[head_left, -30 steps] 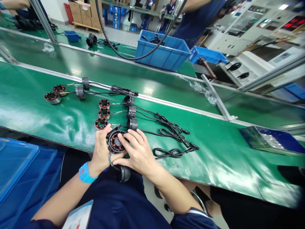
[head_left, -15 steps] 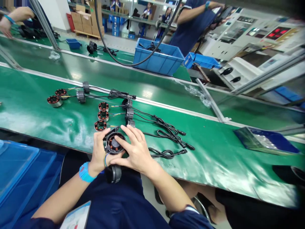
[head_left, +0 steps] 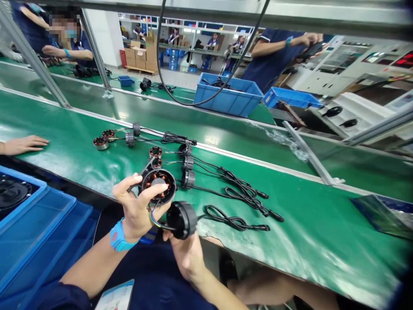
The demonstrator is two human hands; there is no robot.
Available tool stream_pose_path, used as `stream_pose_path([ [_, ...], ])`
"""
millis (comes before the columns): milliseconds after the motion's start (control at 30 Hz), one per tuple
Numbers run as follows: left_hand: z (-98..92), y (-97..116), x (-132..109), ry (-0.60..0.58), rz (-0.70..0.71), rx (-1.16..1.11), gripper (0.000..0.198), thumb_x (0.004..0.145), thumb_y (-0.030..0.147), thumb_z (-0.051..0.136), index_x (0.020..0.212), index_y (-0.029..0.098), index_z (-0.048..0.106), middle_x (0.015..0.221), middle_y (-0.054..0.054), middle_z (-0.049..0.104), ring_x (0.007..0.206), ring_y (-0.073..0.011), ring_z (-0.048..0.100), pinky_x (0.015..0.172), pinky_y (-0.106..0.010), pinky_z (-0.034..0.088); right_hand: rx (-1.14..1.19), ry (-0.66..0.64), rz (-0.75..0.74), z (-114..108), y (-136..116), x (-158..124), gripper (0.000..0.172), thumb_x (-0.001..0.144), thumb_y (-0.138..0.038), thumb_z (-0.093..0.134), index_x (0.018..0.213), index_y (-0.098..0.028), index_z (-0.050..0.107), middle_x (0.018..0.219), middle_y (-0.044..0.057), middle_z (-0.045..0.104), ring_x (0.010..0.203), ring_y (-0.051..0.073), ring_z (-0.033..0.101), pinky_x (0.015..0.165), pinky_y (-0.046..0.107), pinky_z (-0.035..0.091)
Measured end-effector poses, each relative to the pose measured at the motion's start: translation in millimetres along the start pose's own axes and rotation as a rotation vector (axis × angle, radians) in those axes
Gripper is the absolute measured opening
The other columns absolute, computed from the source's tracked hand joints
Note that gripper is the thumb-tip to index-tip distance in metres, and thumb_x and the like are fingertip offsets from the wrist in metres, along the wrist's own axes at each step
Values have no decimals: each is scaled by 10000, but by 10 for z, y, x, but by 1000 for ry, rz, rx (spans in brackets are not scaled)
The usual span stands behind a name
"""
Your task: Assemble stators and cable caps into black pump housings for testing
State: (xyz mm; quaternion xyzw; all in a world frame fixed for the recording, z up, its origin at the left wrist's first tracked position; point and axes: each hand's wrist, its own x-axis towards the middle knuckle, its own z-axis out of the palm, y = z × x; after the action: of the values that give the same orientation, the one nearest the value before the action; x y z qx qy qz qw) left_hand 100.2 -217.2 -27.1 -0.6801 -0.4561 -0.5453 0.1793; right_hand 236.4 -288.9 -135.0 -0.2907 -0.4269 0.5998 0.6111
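L hand (head_left: 135, 211) is gripping motor stator housing (head_left: 158, 186), fingers curled round its rim, held just above near edge of green desk (head_left: 290, 241). R hand (head_left: 185, 256) is cupping black round cap (head_left: 181, 219) from below, fingers closed on it, just off desk's near edge. Coloured wires (head_left: 154, 219) are joining the two parts. Black cable (head_left: 232, 221) is lying coiled on desk.

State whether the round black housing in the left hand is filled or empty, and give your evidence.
Filled: the housing held by the left hand shows copper windings ringed inside its rim.
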Motion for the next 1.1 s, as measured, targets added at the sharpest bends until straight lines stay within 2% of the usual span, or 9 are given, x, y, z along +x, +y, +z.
stream_pose_path([
  [133, 60, 35, -201, -132, -125, -111, 206, 746, 306, 902, 844, 259, 727, 1275, -80, 380, 1257, -290, 490, 1018, -444, 535, -244, 150, -212, 84, -456, 207, 1235, 649, -866, 752, 1578, -335, 134, 1214, 166, 623, 848, 296, 696, 690, 444, 628],
  [233, 121, 74, -346, -224, -196, -172, 254, 753, 367, 886, 711, 218, 684, 1257, -101, 406, 1262, -322, 483, 1013, -484, 519, -377, 291, -385, 106, -733, 525, 941, 835, -669, 739, 1540, -303, 235, 1238, 145, 630, 753, 203, 665, 731, 396, 616],
  [333, 165, 91, -459, -302, -201, -212, 272, 722, 317, 872, 708, 199, 628, 1172, -103, 417, 1205, -318, 499, 972, -477, 528, -466, 331, -421, -41, -879, 900, 786, 862, -504, 772, 1487, -262, 362, 1127, 89, 682, 810, 193, 693, 817, 382, 614],
  [467, 201, 15, -583, -438, -207, -320, 303, 695, 270, 871, 841, 200, 615, 1112, -82, 431, 1149, -278, 514, 965, -443, 537, -541, 78, -250, -374, -967, 1244, 799, 781, -459, 858, 1455, -224, 500, 1000, 50, 719, 859, 210, 705, 857, 382, 609],
  [600, 209, -128, -669, -465, -185, -413, 424, 751, 275, 865, 1079, 221, 601, 1255, -101, 425, 1249, -263, 492, 1027, -443, 532, -655, -182, -184, -552, -1036, 1361, 785, 775, -441, 866, 1459, -213, 558, 1256, 96, 688, 1070, 248, 680, 997, 407, 558],
  [733, 198, -237, -668, -514, -121, -498, 254, 797, 295, 848, 902, 213, 632, 1308, -98, 400, 1296, -252, 474, 1040, -411, 531, -718, -373, -182, -531, -1087, 1423, 763, 803, -381, 836, 1489, -207, 549, 1304, 101, 678, 1150, 257, 660, 1069, 418, 508],
  [900, 202, -399, -584, -643, -126, -645, 248, 815, 339, 841, 758, 184, 657, 1299, -88, 375, 1270, -221, 477, 1038, -322, 534, -771, -666, -181, -456, -1060, 1530, 789, 812, -344, 806, 1526, -206, 499, 1365, 112, 653, 1233, 269, 627, 1110, 417, 466],
  [1000, 206, -542, -523, -725, -142, -720, 327, 797, 452, 849, 718, 179, 687, 1321, -83, 356, 1265, -221, 485, 1057, -307, 529, -758, -739, -126, -440, -1015, 1564, 781, 809, -306, 769, 1519, -200, 461, 1361, 108, 649, 1193, 260, 652, 1062, 398, 493],
  [1100, 189, -674, -433, -746, -136, -665, 354, 722, 549, 866, 766, 215, 756, 1347, -75, 374, 1321, -263, 446, 1164, -395, 461, -840, -739, -133, -436, -1006, 1546, 710, 797, -292, 774, 1448, -218, 499, 1312, 94, 668, 1136, 250, 670, 1018, 389, 512],
])
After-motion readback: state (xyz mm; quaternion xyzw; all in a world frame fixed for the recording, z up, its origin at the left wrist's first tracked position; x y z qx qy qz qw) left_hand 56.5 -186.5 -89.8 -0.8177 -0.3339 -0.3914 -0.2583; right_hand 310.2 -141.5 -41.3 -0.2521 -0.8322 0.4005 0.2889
